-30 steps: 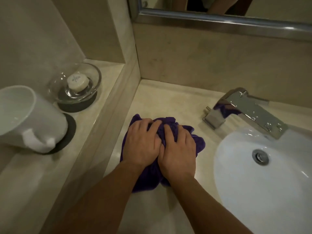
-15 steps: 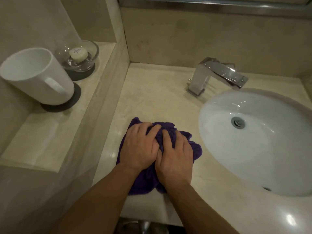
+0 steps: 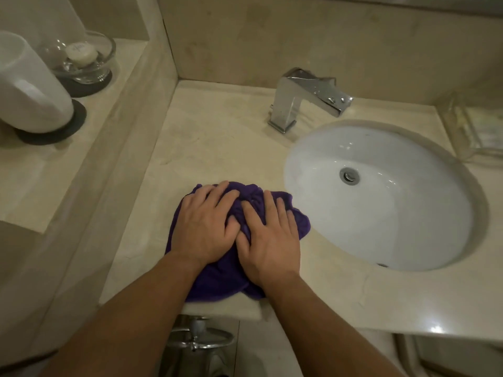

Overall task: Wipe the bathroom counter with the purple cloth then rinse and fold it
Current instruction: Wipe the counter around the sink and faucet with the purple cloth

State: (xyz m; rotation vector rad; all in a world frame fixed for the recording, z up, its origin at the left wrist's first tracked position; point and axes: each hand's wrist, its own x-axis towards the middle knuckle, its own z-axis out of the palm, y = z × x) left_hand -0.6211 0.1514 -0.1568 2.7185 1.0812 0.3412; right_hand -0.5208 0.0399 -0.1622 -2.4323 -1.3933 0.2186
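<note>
- The pale beige polished stone counter [image 3: 217, 148] runs forward from my hands to the back wall, so I judge the next wipe goes that way.
- The glossy white oval basin [image 3: 381, 219] is sunk into it, just right of the cloth.
- The soft, rumpled purple cloth [image 3: 299, 224] sits bunched at the counter's front edge, directly under both palms.
- My left hand [image 3: 204, 227] and right hand [image 3: 269, 240] lie side by side, fingers spread nearly flat, pressing rather than gripping; the right is nearer the basin.
- The squared chrome tap [image 3: 299, 96] stands well beyond the cloth.
</note>
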